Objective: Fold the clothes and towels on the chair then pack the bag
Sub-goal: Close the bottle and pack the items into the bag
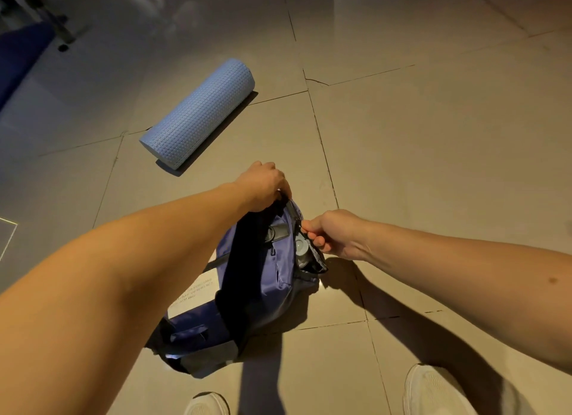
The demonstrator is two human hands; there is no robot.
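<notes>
A dark blue bag (pixel 278 278) with black straps and a white label stands on the tiled floor in front of me. My left hand (pixel 263 184) grips the black handle at the bag's top. My right hand (pixel 334 233) pinches the edge of the bag's side pocket, near its zip. Inside that pocket shows the grey cap of a bottle (pixel 301 247). No clothes, towels or chair are in view.
A light blue textured foam roller (pixel 198 114) lies on the floor beyond the bag. My two white shoes (pixel 433 390) stand at the bottom edge. A dark blue padded bench (pixel 18 55) and metal frame sit at the far left.
</notes>
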